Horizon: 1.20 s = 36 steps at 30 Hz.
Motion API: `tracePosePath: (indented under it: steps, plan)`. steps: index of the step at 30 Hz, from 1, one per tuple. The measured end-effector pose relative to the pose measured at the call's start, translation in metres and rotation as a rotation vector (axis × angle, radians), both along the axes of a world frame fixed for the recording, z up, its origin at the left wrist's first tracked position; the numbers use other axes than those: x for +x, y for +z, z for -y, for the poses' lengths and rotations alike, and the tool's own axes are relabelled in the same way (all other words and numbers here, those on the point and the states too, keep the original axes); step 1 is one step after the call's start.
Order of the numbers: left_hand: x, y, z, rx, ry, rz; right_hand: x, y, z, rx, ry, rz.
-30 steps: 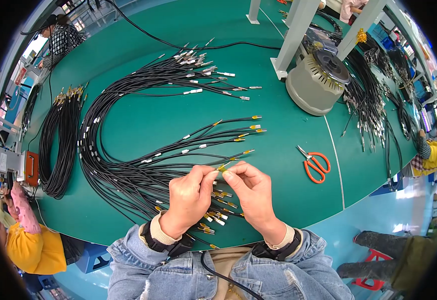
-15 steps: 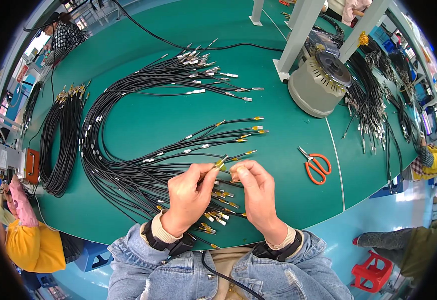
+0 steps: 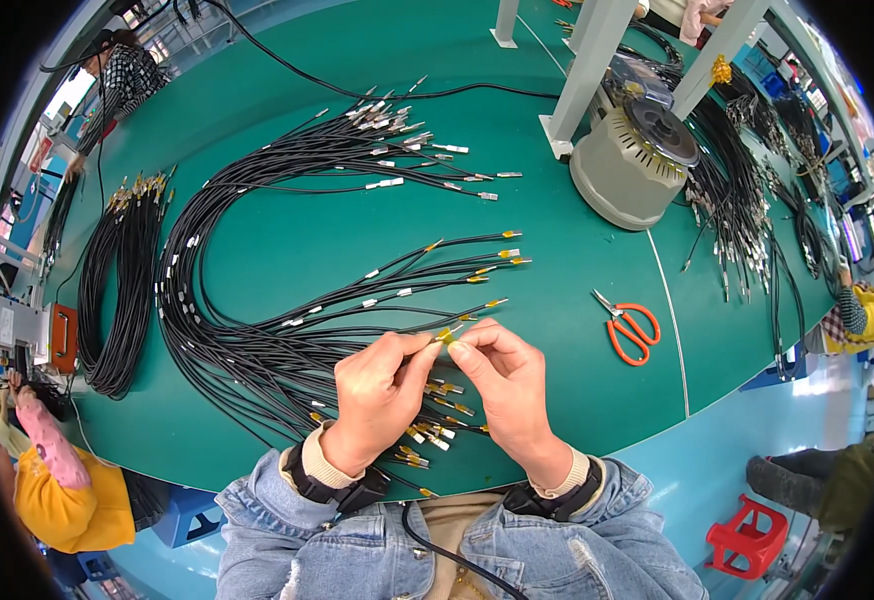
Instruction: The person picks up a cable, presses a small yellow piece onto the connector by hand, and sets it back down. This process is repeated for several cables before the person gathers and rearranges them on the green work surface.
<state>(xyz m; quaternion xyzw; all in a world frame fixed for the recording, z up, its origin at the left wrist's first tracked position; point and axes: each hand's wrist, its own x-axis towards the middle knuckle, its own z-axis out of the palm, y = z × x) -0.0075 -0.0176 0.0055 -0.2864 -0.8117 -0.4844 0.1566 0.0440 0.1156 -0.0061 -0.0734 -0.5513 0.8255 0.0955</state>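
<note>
Between thumb and forefinger, my left hand point(image 3: 382, 385) pinches a black cable near its end, where a yellow sleeve point(image 3: 447, 336) and a thin metal tip show. My right hand point(image 3: 505, 385) is closed at that same end, its thumb and finger touching the yellow sleeve. The fingertips cover part of it. Under and around both hands fan out several cable ends with yellow sleeves and white tags. They belong to a large curved bundle of black cables point(image 3: 179, 290), whose other ends point(image 3: 387, 120) lie farther off with white tags.
Orange-handled snips point(image 3: 629, 328) lie to the right. Beyond them stand a round beige machine point(image 3: 629, 170) and grey metal posts point(image 3: 585, 75). A coiled cable bundle point(image 3: 117, 300) lies at left, more cables point(image 3: 737, 200) at far right. Other people work around the green table point(image 3: 557, 400).
My right hand has moved left and closed onto the cable end beside my left fingers. The left hand keeps its pinch. The view has shifted slightly.
</note>
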Motion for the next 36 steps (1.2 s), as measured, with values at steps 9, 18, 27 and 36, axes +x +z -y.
tracePosePath:
  steps: [9, 18, 27, 36]
  plan:
    - [0.005, 0.000, 0.001, -0.038, -0.040, 0.147, -0.001, -0.003, 0.002, 0.018, -0.006, -0.010]
    - [0.004, -0.003, 0.002, -0.056, -0.063, 0.115, -0.001, -0.005, 0.002, 0.056, -0.013, -0.043]
    - [-0.001, 0.011, 0.013, 0.004, -0.210, 0.493, -0.001, -0.007, 0.003, 0.169, -0.048, -0.097]
    - [-0.021, 0.014, 0.033, 0.195, -0.591, 1.069, -0.007, -0.005, 0.006, 0.062, 0.071, -0.128]
